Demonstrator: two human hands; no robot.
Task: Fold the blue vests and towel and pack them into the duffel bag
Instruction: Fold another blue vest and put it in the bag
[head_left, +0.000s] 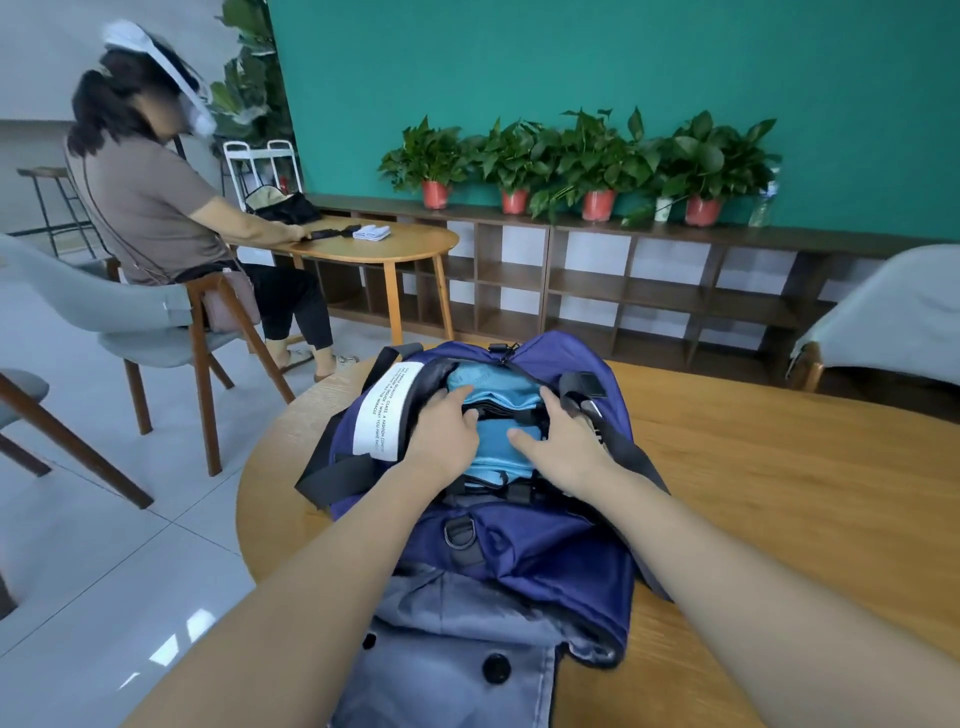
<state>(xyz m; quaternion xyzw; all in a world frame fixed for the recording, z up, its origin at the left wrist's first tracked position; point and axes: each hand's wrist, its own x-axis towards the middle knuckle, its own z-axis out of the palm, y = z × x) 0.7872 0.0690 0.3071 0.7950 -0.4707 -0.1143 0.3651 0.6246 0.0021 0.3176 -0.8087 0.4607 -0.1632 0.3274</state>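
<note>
A navy duffel bag (524, 551) with black straps lies open on the round wooden table (779, 493). Folded light-blue fabric (493, 384) fills its opening. My left hand (447, 431) lies flat on the left part of the fabric with straight fingers pointing into the bag. My right hand (563, 441) rests on the right part, thumb stretched over the blue cloth, fingers reaching toward the bag's right edge and black strap. I cannot tell vests from towel inside the bag.
A grey garment with black buttons (447, 654) lies at the table's near edge under the bag. A seated person (156, 208) works at another table to the left. Chairs stand at left and far right. A shelf with potted plants (597, 166) lines the green wall.
</note>
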